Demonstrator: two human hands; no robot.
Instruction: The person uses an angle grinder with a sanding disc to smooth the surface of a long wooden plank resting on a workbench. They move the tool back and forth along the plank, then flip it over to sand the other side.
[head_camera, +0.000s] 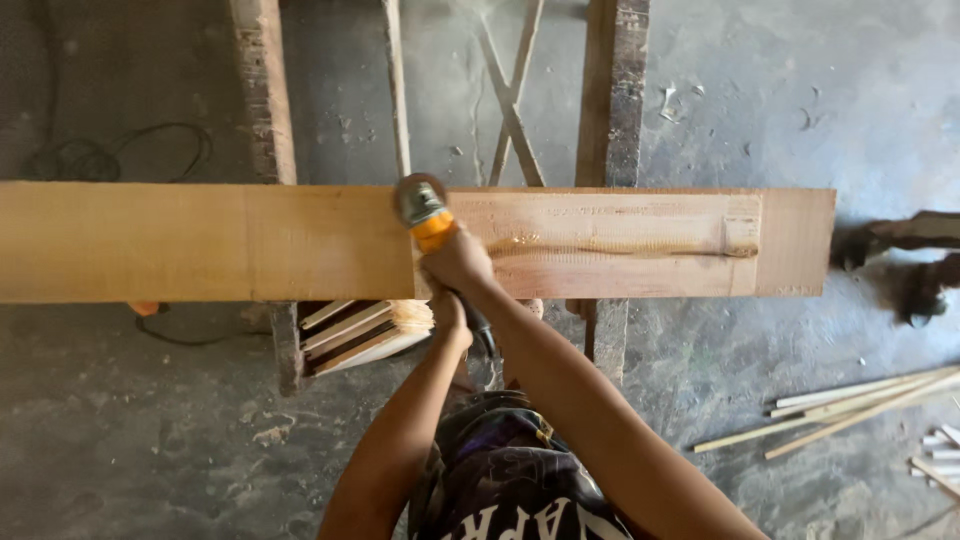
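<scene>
The angle grinder (425, 212) rests disc-down on the long wooden plank (620, 245), near its middle. The right hand (458, 260) wraps its yellow body; the left hand (450, 312) clasps the rear handle. It looks heavy, rigid, needing both grips.

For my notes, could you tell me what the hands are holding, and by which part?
Both hold a yellow angle grinder on the plank: the right hand grips its body behind the head, the left hand its rear handle.
</scene>
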